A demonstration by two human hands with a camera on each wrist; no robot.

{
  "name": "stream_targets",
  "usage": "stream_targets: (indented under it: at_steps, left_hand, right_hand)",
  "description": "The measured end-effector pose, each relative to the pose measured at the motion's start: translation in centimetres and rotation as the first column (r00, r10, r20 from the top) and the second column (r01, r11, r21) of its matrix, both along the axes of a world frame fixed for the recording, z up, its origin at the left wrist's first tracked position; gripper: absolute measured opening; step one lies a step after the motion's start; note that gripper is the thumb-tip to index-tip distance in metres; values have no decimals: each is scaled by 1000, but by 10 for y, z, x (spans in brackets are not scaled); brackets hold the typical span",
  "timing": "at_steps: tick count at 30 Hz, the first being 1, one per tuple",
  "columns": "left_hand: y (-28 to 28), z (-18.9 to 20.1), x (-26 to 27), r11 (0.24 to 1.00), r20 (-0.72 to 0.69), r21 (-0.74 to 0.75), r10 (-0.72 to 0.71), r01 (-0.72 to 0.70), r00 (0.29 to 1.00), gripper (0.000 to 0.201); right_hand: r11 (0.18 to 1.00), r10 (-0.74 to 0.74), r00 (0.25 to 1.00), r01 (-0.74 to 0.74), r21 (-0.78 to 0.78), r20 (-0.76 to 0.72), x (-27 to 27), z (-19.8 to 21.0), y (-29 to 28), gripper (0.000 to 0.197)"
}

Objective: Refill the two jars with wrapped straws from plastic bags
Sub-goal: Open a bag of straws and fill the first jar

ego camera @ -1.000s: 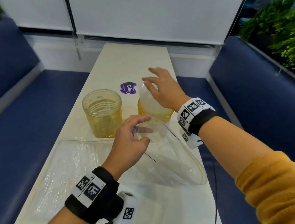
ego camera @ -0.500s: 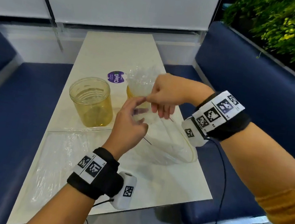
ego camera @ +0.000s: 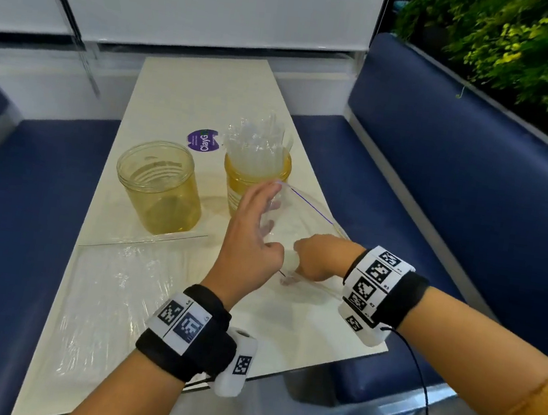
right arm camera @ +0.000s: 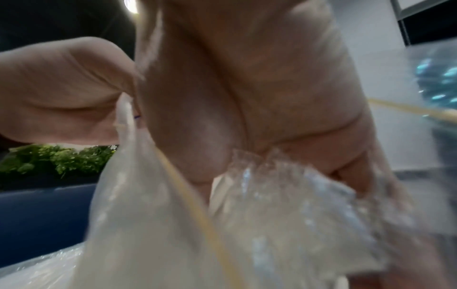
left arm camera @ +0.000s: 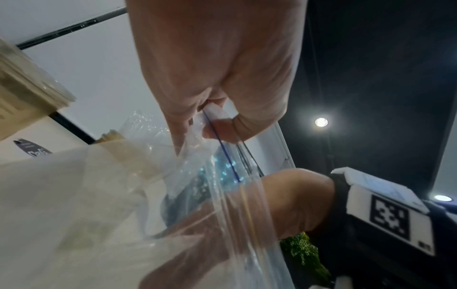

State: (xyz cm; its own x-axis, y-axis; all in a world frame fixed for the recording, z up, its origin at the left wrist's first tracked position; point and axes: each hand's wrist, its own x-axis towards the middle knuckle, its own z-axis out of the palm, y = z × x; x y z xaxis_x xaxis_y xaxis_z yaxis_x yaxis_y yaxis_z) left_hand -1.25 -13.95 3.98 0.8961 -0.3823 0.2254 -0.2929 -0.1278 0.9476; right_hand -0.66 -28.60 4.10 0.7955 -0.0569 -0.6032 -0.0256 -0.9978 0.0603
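Two yellow-tinted jars stand mid-table: the left jar (ego camera: 159, 186) holds nothing, and the right jar (ego camera: 256, 179) is packed with wrapped straws (ego camera: 256, 141). Just in front of the right jar a clear zip bag (ego camera: 313, 224) has its mouth held open. My left hand (ego camera: 252, 235) pinches the bag's rim (left arm camera: 217, 125) along its blue line. My right hand (ego camera: 317, 261) is inside the bag, fingers curled round a bundle of wrapped straws (right arm camera: 284, 185). A second clear bag (ego camera: 110, 294) with straws lies flat at the near left.
The narrow cream table (ego camera: 190, 93) runs away from me and carries a purple sticker (ego camera: 203, 140) behind the jars. Blue benches (ego camera: 440, 193) flank it on both sides. Plants (ego camera: 526, 48) stand behind the right bench, and a blind cord (ego camera: 71, 17) hangs at the far left.
My right hand left the top of the right jar and came down into the bag. My left hand kept hold of the bag's mouth.
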Motion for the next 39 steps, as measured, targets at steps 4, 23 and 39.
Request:
stream_targets:
  at_steps: [4, 23, 39]
  left_hand:
    - [3, 1, 3, 1000, -7, 1, -22, 22, 1000, 83]
    - [-6, -14, 22, 913, 208, 39, 390, -406, 897, 22]
    - [12, -4, 24, 957, -3, 16, 290, -290, 957, 54]
  right_hand:
    - [999, -16, 998, 15, 34, 57, 1, 5, -5, 69]
    - [818, -162, 815, -203, 537, 556, 0, 135, 21, 56]
    - [63, -484, 782, -417, 907, 393, 46, 147, 37, 22]
